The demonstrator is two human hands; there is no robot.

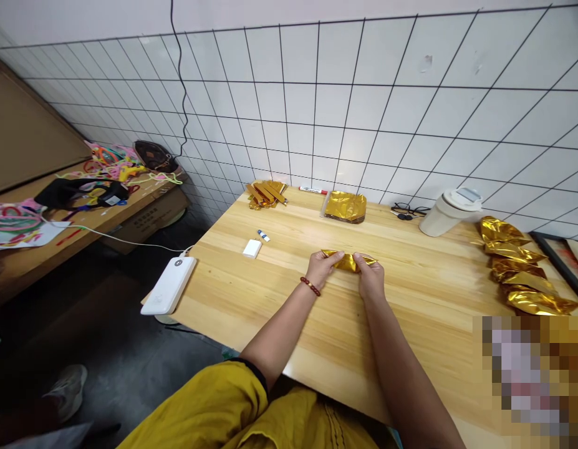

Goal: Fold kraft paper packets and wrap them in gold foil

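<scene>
Yellow cloth point(214, 411) over the person's lap fills the near edge, and two bare forearms reach from it to the middle of the bench point(279, 299). Both hands grasp one gold foil piece point(348, 260). The left hand point(322, 267), with a bead bracelet point(310, 286) at its wrist, pinches one end and the right hand point(370, 280) the other. The fingers lie on top, seemingly pressing the springy sheet flat against the wood. Its long axis runs side to side, roughly parallel to the tiled wall, with a pointed tip poking out past each hand. Beyond the foil piece, near the wall, sits a stack of gold sheets point(345, 206). To its right stand a white cup point(450, 212) and a row of folded gold pieces point(522, 268), and to its left lie a small white charger point(252, 248) and a power bank point(169, 285).
</scene>
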